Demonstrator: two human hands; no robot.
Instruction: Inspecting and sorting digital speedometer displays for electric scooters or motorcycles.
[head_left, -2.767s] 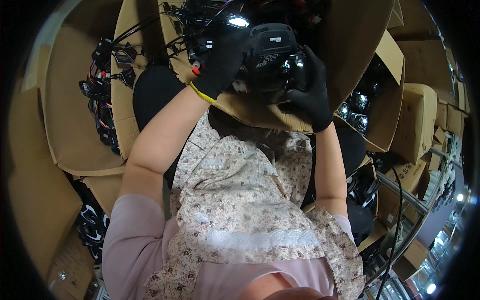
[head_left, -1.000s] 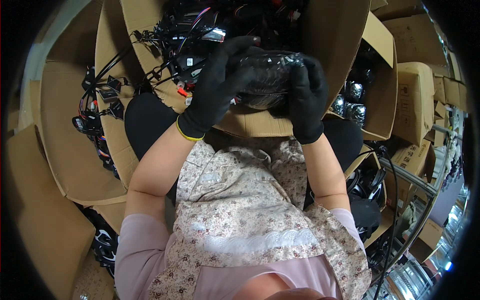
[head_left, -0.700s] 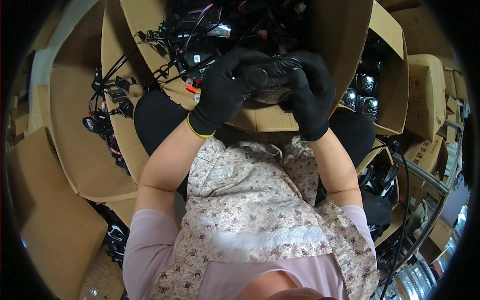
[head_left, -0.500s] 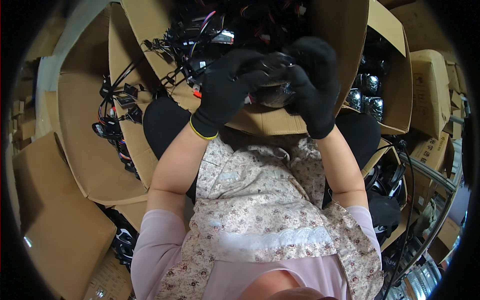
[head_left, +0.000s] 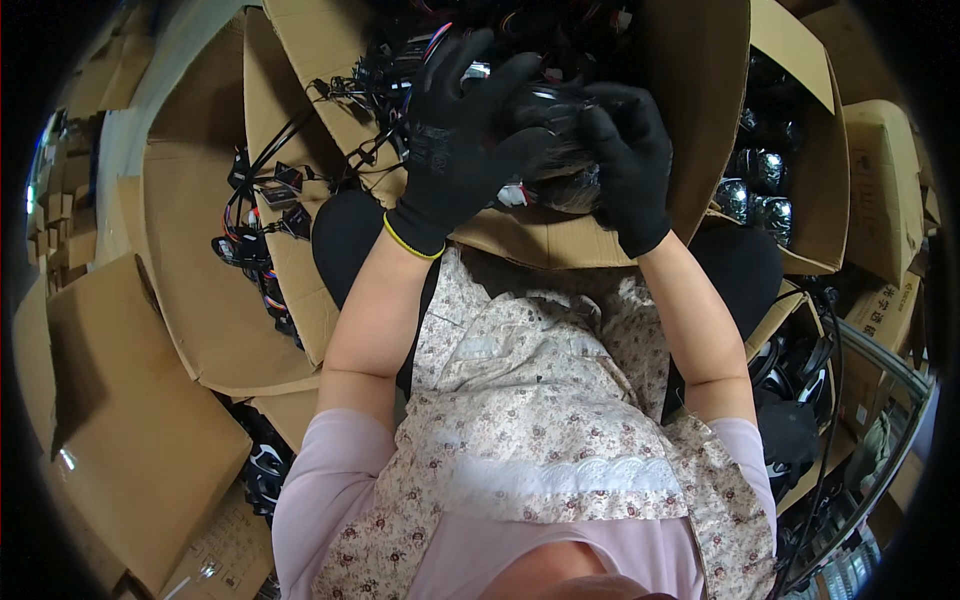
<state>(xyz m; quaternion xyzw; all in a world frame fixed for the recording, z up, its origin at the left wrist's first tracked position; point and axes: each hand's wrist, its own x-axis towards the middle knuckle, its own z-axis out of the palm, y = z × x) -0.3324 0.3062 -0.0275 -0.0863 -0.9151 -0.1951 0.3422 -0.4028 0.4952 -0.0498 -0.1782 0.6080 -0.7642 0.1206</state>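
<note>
Black gloves cover both of my hands, above an open cardboard box [head_left: 535,245] between my knees. My right hand [head_left: 635,165] curls its fingers and thumb on the right side of a dark, rounded thing wrapped in shiny clear plastic [head_left: 568,190]; its kind I cannot make out. Spread fingers show on my left hand [head_left: 455,150], which has a yellow cuff edge. Its thumb reaches to the wrapped thing's left side; whether they touch I cannot tell. A small white connector [head_left: 514,194] shows below that thumb. Behind the hands lie dark cabled parts with coloured wires [head_left: 437,42].
At right, a box [head_left: 815,215] holds several plastic-wrapped dark things [head_left: 768,165]. Below it are black-and-white parts [head_left: 790,365], a hanging black cable [head_left: 832,400] and a metal rail [head_left: 880,355]. Black cables with small modules [head_left: 285,190] hang over the left box flaps [head_left: 210,250].
My left hand has opened, its fingers spreading up and away from the wrapped thing. The right hand has come slightly lower and stays on it. The whole view has shifted a little.
</note>
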